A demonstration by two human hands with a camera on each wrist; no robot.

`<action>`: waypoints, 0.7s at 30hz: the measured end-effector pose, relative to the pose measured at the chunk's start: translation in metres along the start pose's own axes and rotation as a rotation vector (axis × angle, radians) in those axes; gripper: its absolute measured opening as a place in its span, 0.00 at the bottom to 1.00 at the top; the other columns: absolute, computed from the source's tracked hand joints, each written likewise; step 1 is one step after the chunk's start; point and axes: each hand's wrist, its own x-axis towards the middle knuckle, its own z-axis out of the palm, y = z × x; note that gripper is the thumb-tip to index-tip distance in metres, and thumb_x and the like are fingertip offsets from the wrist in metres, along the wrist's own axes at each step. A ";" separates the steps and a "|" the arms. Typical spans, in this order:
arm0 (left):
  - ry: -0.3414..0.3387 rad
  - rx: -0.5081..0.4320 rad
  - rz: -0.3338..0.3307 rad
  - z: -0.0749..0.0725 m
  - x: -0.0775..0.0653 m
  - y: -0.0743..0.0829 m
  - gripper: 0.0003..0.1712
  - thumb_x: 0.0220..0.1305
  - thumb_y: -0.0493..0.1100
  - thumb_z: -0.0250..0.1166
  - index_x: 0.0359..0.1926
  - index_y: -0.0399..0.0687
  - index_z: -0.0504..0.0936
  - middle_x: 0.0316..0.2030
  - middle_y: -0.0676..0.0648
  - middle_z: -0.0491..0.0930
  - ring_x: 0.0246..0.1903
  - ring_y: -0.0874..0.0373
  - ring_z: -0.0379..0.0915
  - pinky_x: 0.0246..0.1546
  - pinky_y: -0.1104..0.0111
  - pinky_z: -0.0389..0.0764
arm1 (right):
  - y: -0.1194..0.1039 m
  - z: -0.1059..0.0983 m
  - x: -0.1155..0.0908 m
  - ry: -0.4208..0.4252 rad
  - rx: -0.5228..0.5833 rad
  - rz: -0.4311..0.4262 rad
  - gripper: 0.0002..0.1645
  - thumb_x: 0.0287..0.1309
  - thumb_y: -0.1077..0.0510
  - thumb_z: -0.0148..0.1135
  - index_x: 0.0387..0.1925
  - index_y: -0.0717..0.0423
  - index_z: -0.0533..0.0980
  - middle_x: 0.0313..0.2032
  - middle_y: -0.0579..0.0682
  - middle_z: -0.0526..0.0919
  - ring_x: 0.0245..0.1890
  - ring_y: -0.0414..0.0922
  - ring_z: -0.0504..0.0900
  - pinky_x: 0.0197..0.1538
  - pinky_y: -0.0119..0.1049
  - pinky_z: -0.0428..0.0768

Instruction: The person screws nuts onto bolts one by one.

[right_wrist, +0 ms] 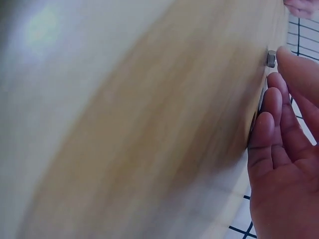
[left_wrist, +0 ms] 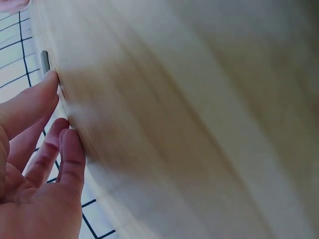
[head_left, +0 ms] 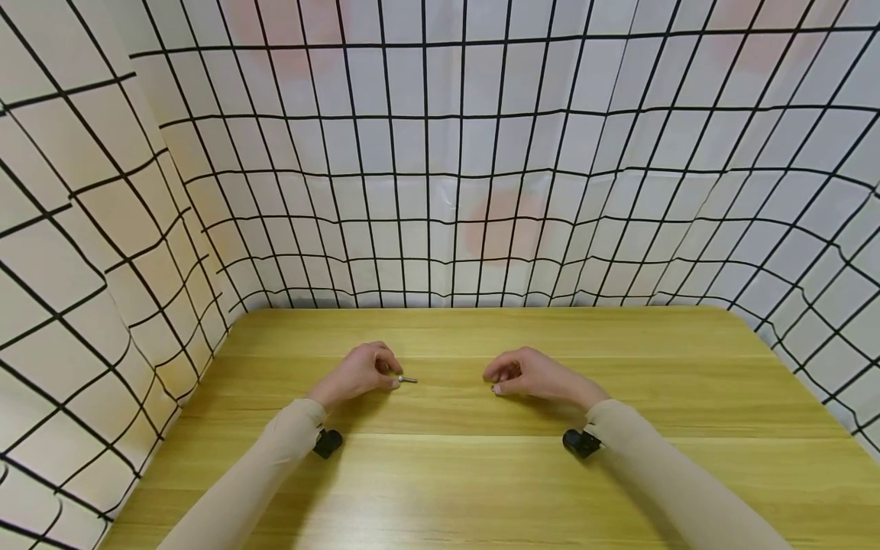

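Note:
In the head view my left hand (head_left: 360, 372) is left of centre, low over the table. Its thumb and forefinger pinch a small silver bolt (head_left: 409, 380), whose shank points right towards the other hand. In the left wrist view the end of the bolt (left_wrist: 45, 62) sticks out past the fingertips; its other end is hidden. My right hand (head_left: 532, 374) is right of centre, thumb and fingertips bent inward. At its fingertips sits a small metal nut (right_wrist: 271, 59), pinched by thumb and forefinger. A gap of bare wood separates the bolt from the nut.
The wooden table (head_left: 440, 489) spreads beneath both hands. White sheeting with a black grid (head_left: 440, 191) rises behind it and along both sides. A black wrist camera (head_left: 328, 443) sits under the left wrist and another black camera (head_left: 580, 443) under the right.

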 end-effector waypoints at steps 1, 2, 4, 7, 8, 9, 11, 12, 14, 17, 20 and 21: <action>0.001 -0.003 -0.003 0.000 0.000 0.000 0.06 0.55 0.35 0.75 0.35 0.42 0.87 0.37 0.48 0.78 0.36 0.54 0.71 0.41 0.63 0.72 | 0.000 0.000 0.000 -0.004 0.002 0.000 0.12 0.62 0.60 0.67 0.47 0.52 0.83 0.40 0.42 0.83 0.38 0.41 0.78 0.42 0.35 0.78; 0.002 -0.006 -0.006 0.001 0.000 0.001 0.06 0.55 0.35 0.75 0.35 0.42 0.87 0.37 0.48 0.78 0.36 0.54 0.71 0.40 0.63 0.72 | 0.000 0.000 -0.001 -0.006 0.003 -0.003 0.11 0.61 0.60 0.67 0.47 0.52 0.83 0.40 0.42 0.83 0.38 0.42 0.78 0.42 0.35 0.78; 0.004 -0.011 -0.009 0.001 0.000 0.002 0.06 0.55 0.35 0.75 0.34 0.42 0.86 0.37 0.47 0.78 0.35 0.54 0.71 0.40 0.63 0.72 | 0.000 0.000 -0.001 -0.009 0.005 -0.007 0.11 0.61 0.61 0.67 0.46 0.52 0.83 0.39 0.42 0.83 0.38 0.42 0.78 0.41 0.35 0.78; 0.004 -0.021 -0.022 0.002 0.000 0.003 0.05 0.55 0.35 0.75 0.33 0.42 0.86 0.38 0.47 0.77 0.35 0.55 0.70 0.40 0.63 0.71 | -0.001 0.001 -0.001 -0.011 0.000 -0.002 0.10 0.61 0.61 0.67 0.44 0.51 0.83 0.37 0.42 0.83 0.37 0.42 0.79 0.41 0.35 0.78; 0.005 -0.024 -0.028 0.003 0.000 0.003 0.05 0.55 0.35 0.75 0.33 0.42 0.86 0.38 0.47 0.77 0.35 0.55 0.70 0.40 0.64 0.71 | -0.001 0.001 -0.001 -0.012 -0.003 -0.001 0.09 0.61 0.61 0.67 0.44 0.51 0.83 0.37 0.42 0.83 0.37 0.42 0.79 0.41 0.35 0.78; 0.006 -0.024 -0.030 0.003 -0.001 0.003 0.05 0.55 0.34 0.74 0.33 0.42 0.86 0.38 0.47 0.77 0.35 0.55 0.70 0.39 0.64 0.71 | -0.001 0.001 -0.001 -0.011 -0.006 0.001 0.09 0.61 0.61 0.67 0.43 0.51 0.84 0.37 0.42 0.83 0.37 0.42 0.79 0.41 0.35 0.78; 0.009 -0.029 -0.041 0.004 0.000 0.002 0.05 0.55 0.34 0.74 0.32 0.43 0.86 0.38 0.47 0.77 0.34 0.56 0.70 0.39 0.64 0.71 | -0.002 0.001 0.000 -0.009 -0.011 0.007 0.08 0.61 0.61 0.67 0.43 0.51 0.84 0.36 0.42 0.83 0.36 0.42 0.79 0.40 0.35 0.78; 0.010 -0.032 -0.045 0.004 0.000 0.002 0.05 0.55 0.34 0.74 0.32 0.43 0.86 0.38 0.48 0.77 0.34 0.56 0.70 0.39 0.64 0.71 | -0.002 0.001 0.000 -0.007 -0.014 0.011 0.08 0.61 0.61 0.67 0.42 0.51 0.84 0.36 0.42 0.83 0.36 0.42 0.78 0.40 0.35 0.77; 0.015 -0.031 -0.051 0.005 0.000 0.002 0.05 0.55 0.34 0.74 0.31 0.43 0.86 0.37 0.48 0.76 0.34 0.56 0.70 0.39 0.64 0.71 | -0.002 0.001 0.000 -0.004 -0.022 0.019 0.08 0.61 0.61 0.67 0.42 0.50 0.84 0.35 0.42 0.83 0.36 0.42 0.78 0.40 0.35 0.77; 0.018 -0.032 -0.060 0.005 0.000 0.003 0.05 0.55 0.34 0.74 0.31 0.44 0.86 0.37 0.49 0.76 0.34 0.56 0.69 0.39 0.64 0.71 | -0.004 0.002 0.000 -0.001 -0.029 0.026 0.07 0.61 0.62 0.67 0.41 0.50 0.84 0.34 0.42 0.83 0.35 0.42 0.78 0.39 0.35 0.77; 0.020 -0.027 -0.060 0.005 0.001 0.004 0.04 0.55 0.34 0.74 0.31 0.43 0.86 0.38 0.50 0.76 0.34 0.56 0.70 0.39 0.64 0.71 | -0.005 0.001 0.001 0.005 -0.037 0.030 0.06 0.61 0.61 0.67 0.40 0.50 0.84 0.33 0.41 0.83 0.33 0.41 0.78 0.38 0.35 0.77; 0.021 -0.027 -0.061 0.005 0.001 0.005 0.04 0.55 0.34 0.74 0.30 0.43 0.86 0.38 0.50 0.76 0.35 0.56 0.70 0.39 0.64 0.71 | -0.005 0.001 0.001 0.007 -0.039 0.033 0.06 0.61 0.61 0.67 0.40 0.50 0.84 0.33 0.41 0.83 0.33 0.41 0.78 0.38 0.35 0.77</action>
